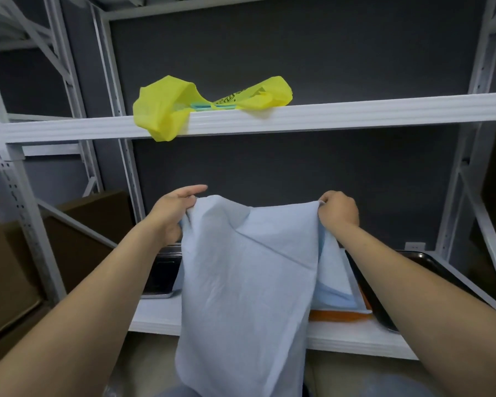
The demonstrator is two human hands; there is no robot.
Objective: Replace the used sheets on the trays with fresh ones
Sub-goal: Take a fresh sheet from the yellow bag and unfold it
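Note:
A large pale blue sheet hangs in front of the lower shelf, held up by both hands at its top corners. My left hand grips the top left corner, index finger pointing out. My right hand pinches the top right corner in curled fingers. Behind the sheet on the lower shelf sit a steel tray at the left, a dark tray at the right under my right forearm, and an orange-edged tray lined with another pale blue sheet.
A yellow plastic bag holding folded teal sheets lies on the upper shelf, drooping over its front edge. White rack posts stand on both sides. Brown cardboard boxes sit to the left.

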